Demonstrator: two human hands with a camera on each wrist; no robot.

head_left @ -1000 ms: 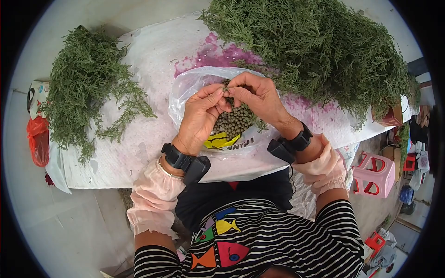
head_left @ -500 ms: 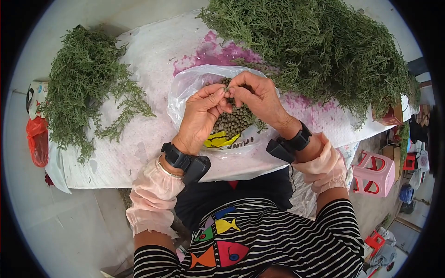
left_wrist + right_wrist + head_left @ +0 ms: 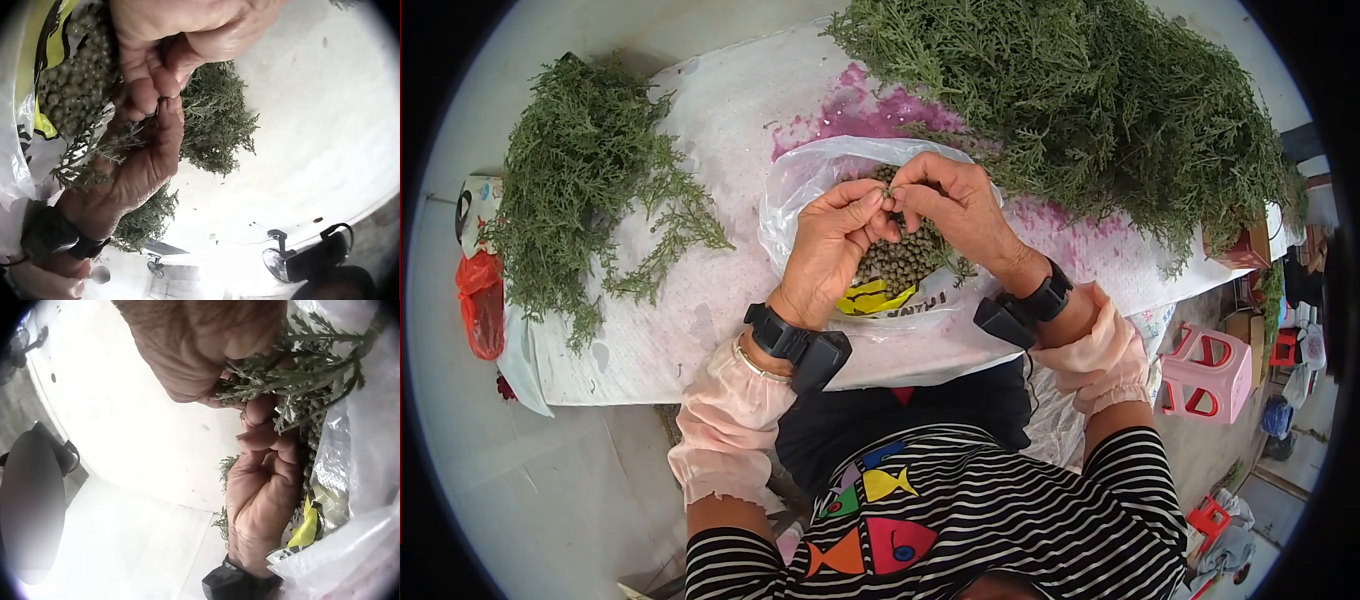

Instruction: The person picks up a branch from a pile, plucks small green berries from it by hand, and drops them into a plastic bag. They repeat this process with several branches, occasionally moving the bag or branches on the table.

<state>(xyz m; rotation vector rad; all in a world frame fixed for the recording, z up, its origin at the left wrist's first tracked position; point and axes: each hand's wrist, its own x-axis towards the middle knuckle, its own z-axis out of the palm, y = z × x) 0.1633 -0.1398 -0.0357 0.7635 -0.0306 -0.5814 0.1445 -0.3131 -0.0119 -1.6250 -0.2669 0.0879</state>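
The left hand (image 3: 825, 250) and right hand (image 3: 970, 215) meet fingertip to fingertip above an opened plastic bag (image 3: 785, 195) of small round green-brown berries (image 3: 897, 262). In the right wrist view, a green sprig (image 3: 281, 378) sticks out from the right hand (image 3: 200, 344), whose fingers curl round it. The left hand (image 3: 262, 500) pinches at the same spot with thumb and forefinger; the small piece between the fingertips is mostly hidden. From the left wrist view, the sprig (image 3: 94, 150) hangs beside the right hand (image 3: 134, 181), over the bag's edge.
A large heap of green branches (image 3: 1080, 110) covers the table's back right; a smaller heap (image 3: 570, 170) lies at the left. The white cloth (image 3: 650, 350) has purple stains. A pink stool (image 3: 1208, 375) stands on the floor at the right, and a red bag (image 3: 480, 305) hangs at the left.
Both hands stay nearly in place, fingertips together, with only slight shifts. The bag's rim has moved very slightly left and up in the head view.
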